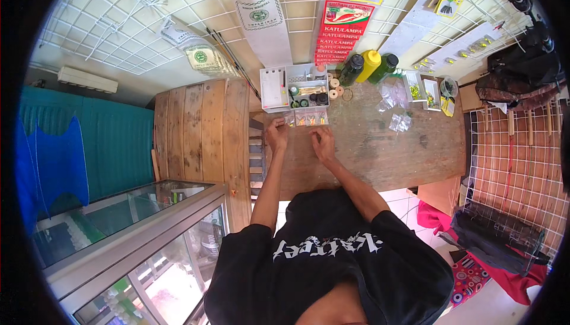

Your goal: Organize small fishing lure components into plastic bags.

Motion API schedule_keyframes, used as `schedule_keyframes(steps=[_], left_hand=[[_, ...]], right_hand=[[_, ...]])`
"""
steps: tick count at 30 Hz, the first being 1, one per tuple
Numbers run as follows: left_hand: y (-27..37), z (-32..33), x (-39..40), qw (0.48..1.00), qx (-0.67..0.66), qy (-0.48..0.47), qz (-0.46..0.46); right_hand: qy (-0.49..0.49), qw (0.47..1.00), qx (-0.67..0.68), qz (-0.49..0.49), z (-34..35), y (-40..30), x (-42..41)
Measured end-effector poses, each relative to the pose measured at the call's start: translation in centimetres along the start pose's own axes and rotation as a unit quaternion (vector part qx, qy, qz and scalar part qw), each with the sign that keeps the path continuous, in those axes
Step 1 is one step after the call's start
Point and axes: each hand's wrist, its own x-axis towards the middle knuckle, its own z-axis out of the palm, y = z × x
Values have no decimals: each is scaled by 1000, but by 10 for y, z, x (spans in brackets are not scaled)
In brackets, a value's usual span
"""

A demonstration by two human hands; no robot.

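Note:
My left hand (277, 134) is at the left end of a row of small clear plastic packets (311, 118) with bright yellow and orange pieces inside. Its fingertips are at the leftmost packet; whether they grip it is too small to tell. My right hand (323, 142) rests just below the right part of the row, fingers curled, with nothing plain to see in it. Directly behind the packets stands a white compartment box (272, 110) holding small jars, wooden sticks and bottles. Wooden spools (334, 83) lie against its right side.
Dark bottles (352, 70) and a yellow squeeze bottle (368, 65) stand behind on the wooden table (374, 160). Loose clear bags (400, 122) and white trays (414, 86) of small green pieces lie to the right. A glass display case (147, 231) is at lower left.

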Motion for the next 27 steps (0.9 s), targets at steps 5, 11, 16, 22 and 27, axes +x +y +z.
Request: schedule_keyframes(steps=[5,11,16,22,27], left_hand=[[-7,8,2,999,-25,-22,-11],[-26,3,7,996,-77,7,42],[6,14,-14,998,-28,45,34],[24,40,-65,996,-61,-33,47],[54,70,-114,975,-34,-214,53]], right_hand=[[46,999,-21,0,-14,13,-8],[57,997,4,44,-26,14,-10],[84,994,-30,64,-55,52,-14],[70,994,-24,75,-95,67,-27],[93,987,-43,125,-142,95,-52]])
